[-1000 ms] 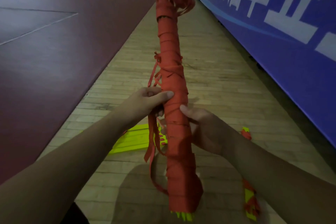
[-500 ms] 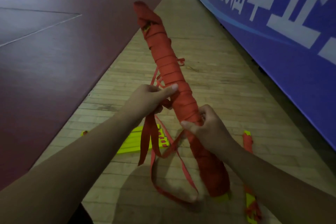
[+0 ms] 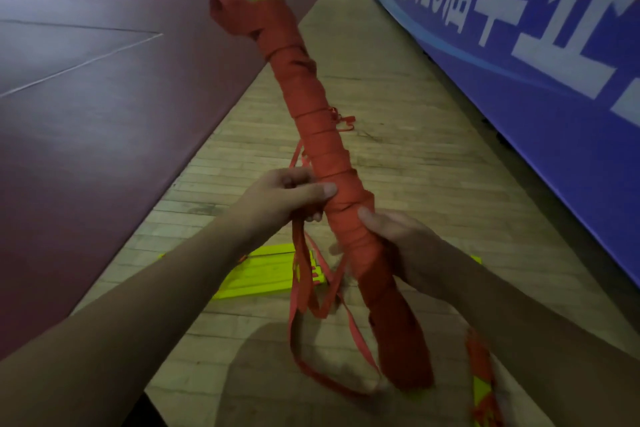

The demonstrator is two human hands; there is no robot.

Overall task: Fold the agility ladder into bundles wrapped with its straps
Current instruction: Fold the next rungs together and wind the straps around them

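Note:
A long ladder bundle (image 3: 313, 121), its yellow rungs wound tightly in red strap, leans up and to the left in front of me. Yellow rung ends poke out of its top. My right hand (image 3: 398, 246) grips the bundle low on its length. My left hand (image 3: 287, 196) sits just left of the bundle, thumb pressed on the wrap and fingers curled round the loose red strap (image 3: 304, 291). That strap hangs below in loops down to the floor.
A stack of bare yellow rungs (image 3: 263, 270) lies on the wooden floor strip (image 3: 433, 191) under my arms. Another red and yellow bundle (image 3: 483, 388) lies at lower right. A blue banner wall (image 3: 554, 80) runs along the right; dark red court (image 3: 104, 97) fills the left.
The bundle went from upright to leaning left, and its yellow top ends have turned into view. More loose strap now hangs in loops below my left hand. Both hands kept their hold.

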